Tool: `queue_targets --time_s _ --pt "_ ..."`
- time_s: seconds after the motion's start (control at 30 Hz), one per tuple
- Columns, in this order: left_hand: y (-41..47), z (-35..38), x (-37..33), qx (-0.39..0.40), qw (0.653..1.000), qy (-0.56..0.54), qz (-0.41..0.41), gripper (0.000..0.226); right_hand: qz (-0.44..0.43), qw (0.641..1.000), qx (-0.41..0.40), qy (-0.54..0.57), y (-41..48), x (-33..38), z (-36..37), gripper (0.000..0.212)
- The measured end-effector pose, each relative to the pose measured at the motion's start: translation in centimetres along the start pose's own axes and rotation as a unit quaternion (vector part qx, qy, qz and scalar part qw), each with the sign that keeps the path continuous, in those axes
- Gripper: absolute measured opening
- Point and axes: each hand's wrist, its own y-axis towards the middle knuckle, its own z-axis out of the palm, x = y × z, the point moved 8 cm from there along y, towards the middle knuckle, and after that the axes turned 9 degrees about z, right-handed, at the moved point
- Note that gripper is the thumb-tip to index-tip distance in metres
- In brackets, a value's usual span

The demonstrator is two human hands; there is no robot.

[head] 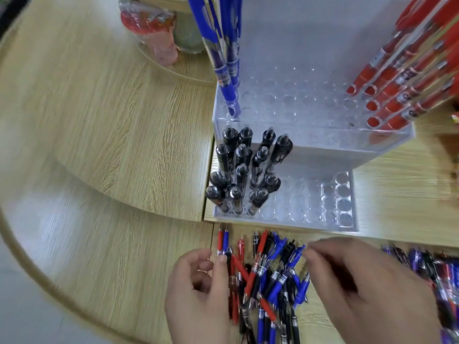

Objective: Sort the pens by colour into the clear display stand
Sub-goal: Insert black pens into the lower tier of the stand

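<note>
Pen pile (270,276) between hands: left hand (198,291) loosely curled; right hand (367,289) blurred, grip unclear

No wording or number can be read for certain. White label bands with dark print sit on the blue pens (226,70), the red pens (403,78) and the loose pens (272,276). Each band is too blurred to make out
</note>
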Motion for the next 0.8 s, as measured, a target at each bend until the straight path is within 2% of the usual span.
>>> queue_targets --time_s 0.07,0.13,0.23,0.37,0.43,0.5,0.67,0.73,0.8 --pt "-0.9 0.9 3.4 0.104 0.990 0.078 -0.056 0.024 0.065 0.993 0.102 -0.016 -3.3 -2.6 4.4 0.012" --pt "-1.9 1.8 5.1 0.188 0.971 0.134 -0.068 0.025 0.138 0.970 0.196 -0.041 -5.6 -5.3 9.1 0.009" --pt "-2.7 3.2 5.4 0.253 0.949 0.188 -0.021 0.030 0.153 0.960 0.228 -0.060 -6.2 -7.1 12.9 0.018" --pt "-3.5 4.6 5.3 0.302 0.916 0.266 0.007 0.033 0.022 0.964 0.254 -0.073 -5.3 -6.1 15.6 0.051" --pt "-3.6 4.8 5.7 0.309 0.909 0.279 -0.001 0.035 -0.048 0.942 0.303 -0.137 -4.6 -5.9 16.9 0.073" --pt "-3.8 4.9 5.9 0.318 0.906 0.281 -0.008 0.035 -0.112 0.910 0.351 -0.191 -3.8 -5.4 17.9 0.081" --pt "-4.0 4.8 6.7 0.327 0.909 0.257 -0.032 0.030 -0.244 0.879 0.358 -0.196 -2.5 -3.8 18.9 0.039" --pt "-3.9 4.5 7.3 0.325 0.920 0.210 -0.057 0.025 -0.263 0.881 0.340 -0.198 -1.8 -3.6 18.9 0.023" --pt "-3.6 4.3 7.5 0.314 0.936 0.134 -0.084 0.023 -0.273 0.882 0.330 -0.194 -1.1 -3.3 18.8 0.016"
